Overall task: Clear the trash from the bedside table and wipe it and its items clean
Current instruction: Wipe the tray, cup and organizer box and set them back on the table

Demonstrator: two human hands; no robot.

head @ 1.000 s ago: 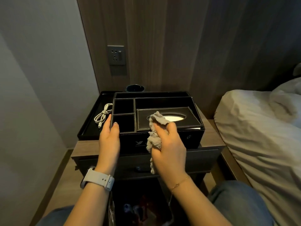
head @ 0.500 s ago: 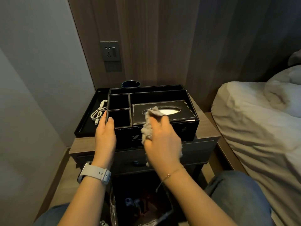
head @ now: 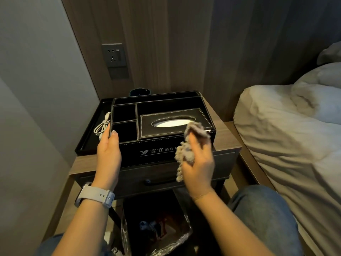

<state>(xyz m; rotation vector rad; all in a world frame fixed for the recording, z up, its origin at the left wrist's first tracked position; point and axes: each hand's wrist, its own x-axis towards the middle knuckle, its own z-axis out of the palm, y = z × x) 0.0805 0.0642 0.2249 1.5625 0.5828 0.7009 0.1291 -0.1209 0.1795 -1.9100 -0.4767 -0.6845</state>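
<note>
While the left hand (head: 108, 154) lies with straight fingers against the left front corner of the black leather organizer (head: 162, 126), the right hand (head: 198, 159) grips a crumpled grey cloth (head: 188, 146), fingers curled round it, and holds it to the organizer's front right edge, at about 3 o'clock from the tissue slot (head: 173, 122). That organizer (white lettering shows on its front wall) stands on the wooden bedside table (head: 228, 139) and takes up most of the top. At 9 o'clock from it, touching its side, sits a shallow black tray (head: 86, 143) with a coiled white cable (head: 102, 126) inside. At 12 o'clock, just behind the organizer, the rim of a dark round item (head: 140, 91) peeks out; what it is cannot be told. A wall socket (head: 114, 55) sits higher, toward 11 o'clock. At 6 o'clock, under the table's drawer (head: 156, 178), a lined trash bin (head: 156, 230) holds some rubbish. A white watch (head: 96, 196) rings the left wrist, a thin bracelet (head: 202, 195) the right. The bed (head: 295, 126) fills the 3 o'clock side.
</note>
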